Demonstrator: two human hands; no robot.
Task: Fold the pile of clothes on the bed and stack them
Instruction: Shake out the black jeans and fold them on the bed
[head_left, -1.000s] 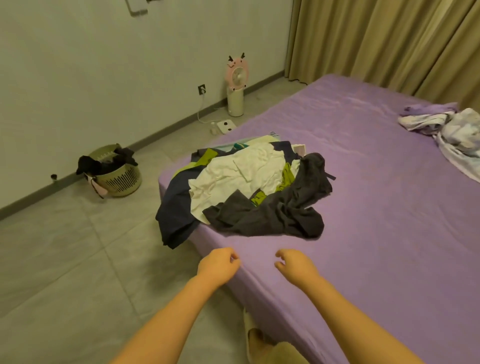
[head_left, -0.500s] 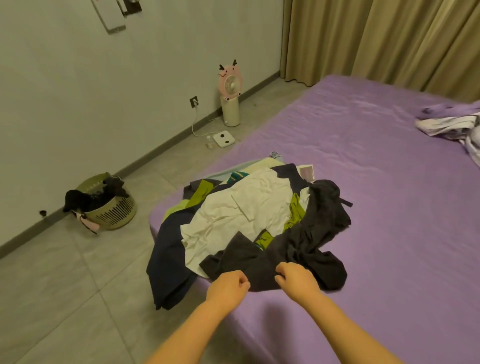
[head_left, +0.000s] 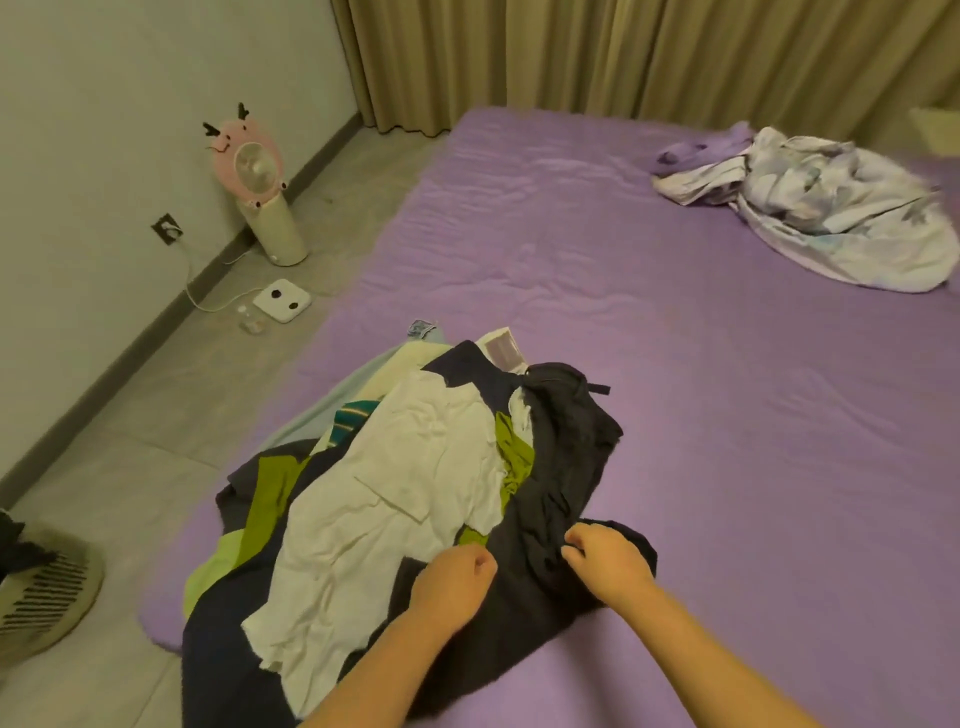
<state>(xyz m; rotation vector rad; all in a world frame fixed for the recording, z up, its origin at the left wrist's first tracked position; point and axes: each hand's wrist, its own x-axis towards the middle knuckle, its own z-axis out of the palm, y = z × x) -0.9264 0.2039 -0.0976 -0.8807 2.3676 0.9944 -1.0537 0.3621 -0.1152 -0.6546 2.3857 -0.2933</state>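
**laundry_lurker:** Fingers (head_left: 574, 552) on the right hand (head_left: 608, 564) are curled down into the dark grey crumpled garment (head_left: 561, 467), looks like a pinch on a fold of it. Left hand (head_left: 452, 577) is balled up right over the same cloth, but I can't tell if it's actually got any of it. The mixed pile of clothes (head_left: 395, 499) sits at the near left corner of the purple-sheeted bed (head_left: 727, 405), nothing folded yet by the look of it.

**foldmaster:** Risk I'd guess: that grey piece lies tangled over the white wrinkled shirt (head_left: 395, 493) and the lime green top (head_left: 514, 457). Yank it and the rest could drag along, and the navy garment (head_left: 223, 665) already hanging over the bed edge might slide to the floor.

**laundry_lurker:** Containers? Just the pale green slotted laundry basket (head_left: 47, 597) on the floor at left, something dark draped on its rim. Can't see what else is inside, it's mostly out of shot.
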